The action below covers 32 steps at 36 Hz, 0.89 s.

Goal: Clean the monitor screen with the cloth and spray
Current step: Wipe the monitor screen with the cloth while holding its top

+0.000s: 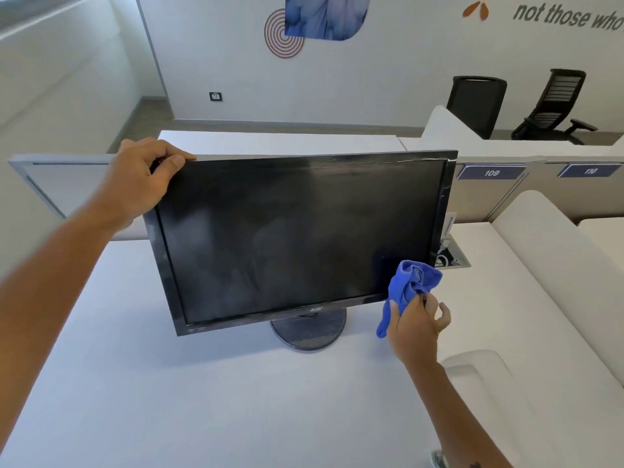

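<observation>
Monitor: a black flat-panel monitor with a glossy plastic bezel (304, 238) stands on the white counter (169, 400), in the middle of the view, tilted so its right side sits higher and farther back than its left.
Screen: dark and switched off, with faint hazy smears across the middle and lower left.
Stand: a round black base (309, 332) rests on the counter under the bottom edge, slightly right of the monitor's centre.
Left hand: the left hand (141, 184) grips the monitor's upper left corner, fingers curled over the top edge and thumb lying along the front of the bezel.
Right hand: the right hand (417, 324) is closed around a bunched blue microfibre cloth (410, 285), pinching it between the thumb and fingers.
Cloth position: the crumpled upper part of the cloth lies against the lower right corner of the monitor, overlapping the bezel; a loose tail hangs down on the left of the hand.
Spray: not identifiable in this view.
Counter surroundings: a grey recessed cable box with white plugs (450, 256) sits in the counter just behind the monitor's right edge.
Background: low grey partition panels carry dark number labels reading 109 (491, 172) and 110 (589, 170); two black mesh office chairs (553, 106) stand beyond them, against a white wall with printed graphics.
</observation>
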Available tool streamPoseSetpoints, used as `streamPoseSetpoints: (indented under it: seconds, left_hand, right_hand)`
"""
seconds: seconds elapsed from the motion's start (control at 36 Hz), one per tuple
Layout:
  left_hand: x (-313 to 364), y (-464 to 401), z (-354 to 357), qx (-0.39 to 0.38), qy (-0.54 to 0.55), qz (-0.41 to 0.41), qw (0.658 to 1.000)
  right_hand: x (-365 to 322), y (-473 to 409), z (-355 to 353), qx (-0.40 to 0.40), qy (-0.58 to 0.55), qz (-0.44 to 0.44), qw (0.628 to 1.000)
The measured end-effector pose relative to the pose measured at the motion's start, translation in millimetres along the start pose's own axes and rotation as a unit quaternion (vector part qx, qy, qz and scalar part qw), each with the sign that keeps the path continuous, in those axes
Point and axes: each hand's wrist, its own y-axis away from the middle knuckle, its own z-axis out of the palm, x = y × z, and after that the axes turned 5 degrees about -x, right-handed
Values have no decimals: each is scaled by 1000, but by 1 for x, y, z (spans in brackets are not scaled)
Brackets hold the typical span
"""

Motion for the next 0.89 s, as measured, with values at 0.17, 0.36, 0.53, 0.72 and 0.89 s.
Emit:
streamPoseSetpoints:
  seconds: [0.17, 0.36, 0.53, 0.72, 0.89]
  left_hand:
    - [9, 5, -3, 0, 5, -19, 1000]
    - [15, 5, -3, -1, 8, -29, 1000]
    - [15, 5, -4, 0, 12, -36, 999]
    - [11, 3, 0, 4, 15, -41, 999]
    - [6, 3, 0, 9, 26, -41, 999]
  right_hand:
    - [8, -12, -9, -31, 23, -64, 997]
    - [-17, -5, -7, -47, 37, -186, 981]
    - [-69, 19, -5, 49, 64, -314, 946]
    - [-148, 59, -2, -79, 15, -360, 929]
    - [-214, 94, -8, -45, -7, -386, 921]
